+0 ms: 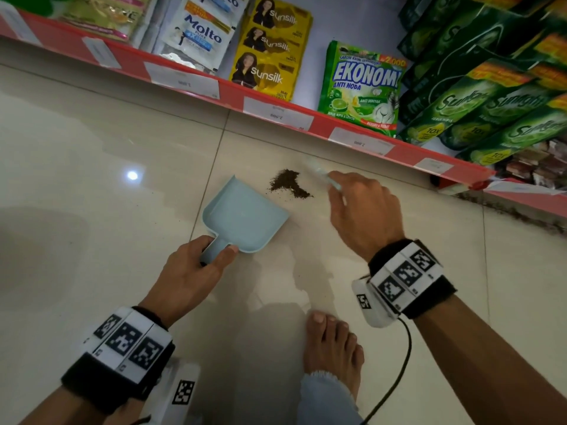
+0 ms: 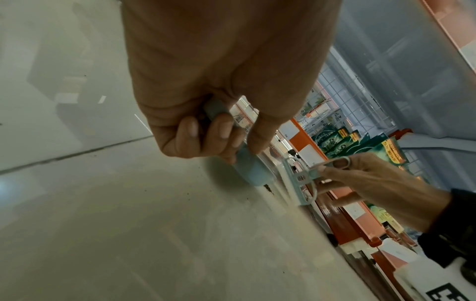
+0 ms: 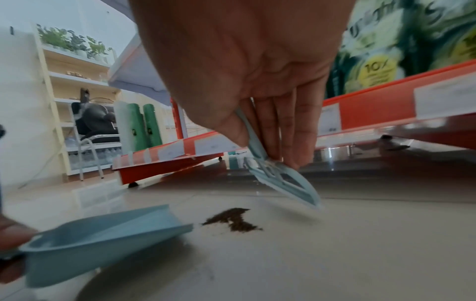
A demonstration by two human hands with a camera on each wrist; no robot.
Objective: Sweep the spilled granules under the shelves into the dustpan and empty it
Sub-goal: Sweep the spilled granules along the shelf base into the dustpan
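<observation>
A small pile of dark brown granules (image 1: 288,185) (image 3: 233,220) lies on the pale tiled floor in front of the bottom shelf. A light blue dustpan (image 1: 244,217) (image 3: 103,238) rests on the floor just left of the pile, its mouth toward the granules. My left hand (image 1: 196,265) (image 2: 206,130) grips the dustpan's handle (image 1: 214,250) (image 2: 247,167). My right hand (image 1: 362,204) (image 3: 257,114) holds a small light blue brush (image 1: 325,176) (image 3: 280,181) just right of and behind the pile; the brush is blurred in the head view.
The red-edged bottom shelf (image 1: 276,111) runs along the back, loaded with Sunsilk sachets (image 1: 270,50), an Ekonomi pack (image 1: 362,87) and green Sunlight pouches (image 1: 491,99). My bare foot (image 1: 334,348) stands near the front. A cable (image 1: 399,369) hangs from the right wrist.
</observation>
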